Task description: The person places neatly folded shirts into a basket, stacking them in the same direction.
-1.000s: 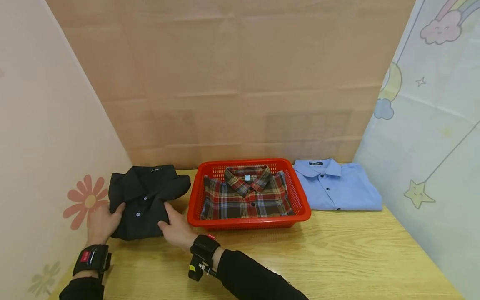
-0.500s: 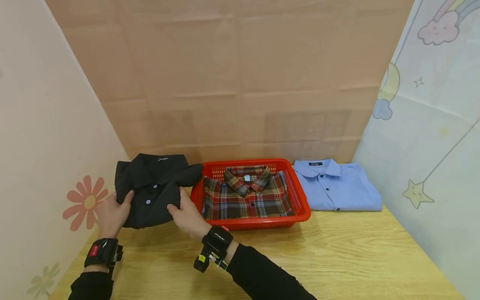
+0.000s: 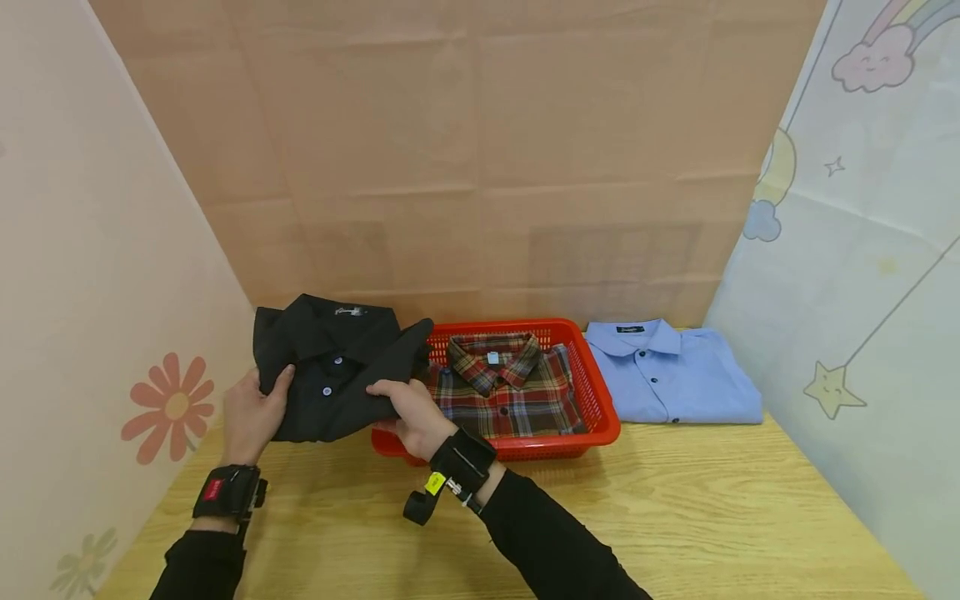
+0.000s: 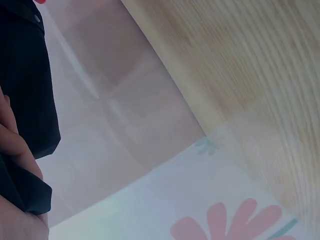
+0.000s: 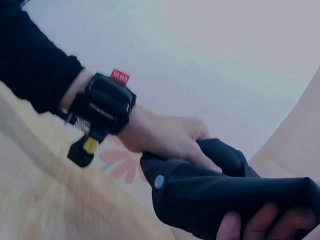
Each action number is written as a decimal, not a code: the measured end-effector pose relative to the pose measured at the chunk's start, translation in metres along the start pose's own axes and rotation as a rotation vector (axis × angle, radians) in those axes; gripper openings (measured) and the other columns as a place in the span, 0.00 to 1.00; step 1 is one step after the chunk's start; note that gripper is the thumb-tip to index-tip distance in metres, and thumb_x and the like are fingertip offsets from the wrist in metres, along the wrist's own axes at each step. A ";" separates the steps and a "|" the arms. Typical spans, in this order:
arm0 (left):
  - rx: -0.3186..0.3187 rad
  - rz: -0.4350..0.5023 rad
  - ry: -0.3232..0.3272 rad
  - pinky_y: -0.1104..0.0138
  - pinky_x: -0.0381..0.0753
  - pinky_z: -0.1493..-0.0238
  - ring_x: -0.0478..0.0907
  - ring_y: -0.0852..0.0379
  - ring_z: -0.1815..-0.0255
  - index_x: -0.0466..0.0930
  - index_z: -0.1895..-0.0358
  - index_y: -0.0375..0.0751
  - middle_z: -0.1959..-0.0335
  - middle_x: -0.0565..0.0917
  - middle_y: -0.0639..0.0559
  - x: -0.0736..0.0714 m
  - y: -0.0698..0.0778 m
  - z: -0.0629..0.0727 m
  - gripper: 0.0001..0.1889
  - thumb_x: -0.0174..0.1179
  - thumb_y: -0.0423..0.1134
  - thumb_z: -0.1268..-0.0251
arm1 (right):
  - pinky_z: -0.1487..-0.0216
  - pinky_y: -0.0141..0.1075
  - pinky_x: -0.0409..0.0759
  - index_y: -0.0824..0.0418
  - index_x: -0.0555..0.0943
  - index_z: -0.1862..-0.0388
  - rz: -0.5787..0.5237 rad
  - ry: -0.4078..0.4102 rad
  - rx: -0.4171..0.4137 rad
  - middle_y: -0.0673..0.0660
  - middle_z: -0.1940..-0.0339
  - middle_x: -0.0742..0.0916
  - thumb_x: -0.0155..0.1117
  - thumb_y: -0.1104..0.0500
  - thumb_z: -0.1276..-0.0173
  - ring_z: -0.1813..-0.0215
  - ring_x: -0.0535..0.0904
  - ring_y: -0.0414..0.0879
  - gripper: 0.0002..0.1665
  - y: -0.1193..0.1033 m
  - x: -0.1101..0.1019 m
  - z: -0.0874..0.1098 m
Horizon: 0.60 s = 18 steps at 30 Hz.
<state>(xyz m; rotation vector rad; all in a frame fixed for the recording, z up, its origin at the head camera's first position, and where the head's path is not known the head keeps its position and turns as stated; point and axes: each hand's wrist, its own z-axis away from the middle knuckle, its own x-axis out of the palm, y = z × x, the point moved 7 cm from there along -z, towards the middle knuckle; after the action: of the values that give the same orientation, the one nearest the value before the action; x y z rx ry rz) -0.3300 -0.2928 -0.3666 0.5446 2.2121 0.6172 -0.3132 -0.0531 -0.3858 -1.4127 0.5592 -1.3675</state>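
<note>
A folded black shirt [image 3: 322, 367] with pale buttons and a collar is held up above the table by both hands. My left hand [image 3: 255, 412] grips its left side, thumb on top and fingers beneath. On the other side my right hand [image 3: 416, 417] pinches the shirt's right edge, near the basket's left rim. Fingers curl under the black cloth [image 5: 240, 200] in the right wrist view. The red plastic basket [image 3: 611, 429] contains a folded plaid shirt [image 3: 502, 400], collar toward the back; the black shirt overlaps the basket's left end in the head view.
A folded light blue shirt [image 3: 667, 375] lies right of the basket on the wooden table [image 3: 675, 508]. Brown paper covers the back wall [image 3: 480, 167]. Side panels with printed flowers and stars stand left and right.
Both hands have lifted the black shirt off the table and carried it rightward, toward the basket. Its right edge now overlaps the basket's left end. Basket and blue shirt stay put.
</note>
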 end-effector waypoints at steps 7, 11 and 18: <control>0.019 0.060 -0.032 0.68 0.65 0.81 0.68 0.62 0.85 0.75 0.75 0.36 0.85 0.74 0.46 0.012 0.010 0.006 0.19 0.60 0.47 0.31 | 0.41 0.45 0.78 0.61 0.67 0.31 0.110 0.001 -0.053 0.62 0.41 0.81 0.59 0.59 0.27 0.49 0.83 0.50 0.28 -0.012 -0.022 0.004; 0.060 0.100 -0.024 0.71 0.67 0.81 0.70 0.66 0.85 0.77 0.74 0.36 0.83 0.78 0.44 0.019 0.019 0.008 0.16 0.63 0.44 0.33 | 0.38 0.46 0.76 0.58 0.58 0.24 0.172 -0.024 -0.070 0.62 0.35 0.77 0.59 0.62 0.28 0.41 0.80 0.54 0.37 -0.020 -0.037 0.009; 0.075 0.131 -0.063 0.69 0.70 0.75 0.77 0.53 0.77 0.80 0.69 0.35 0.76 0.82 0.42 0.029 0.045 0.009 0.15 0.62 0.46 0.32 | 0.37 0.47 0.75 0.51 0.50 0.20 0.245 -0.071 -0.116 0.62 0.30 0.73 0.57 0.64 0.28 0.40 0.79 0.57 0.43 -0.036 -0.061 0.021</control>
<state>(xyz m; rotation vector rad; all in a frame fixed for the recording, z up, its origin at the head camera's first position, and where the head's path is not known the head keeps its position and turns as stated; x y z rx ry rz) -0.3330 -0.2386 -0.3617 0.7427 2.1593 0.5780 -0.3198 0.0202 -0.3761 -1.4276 0.7486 -1.1003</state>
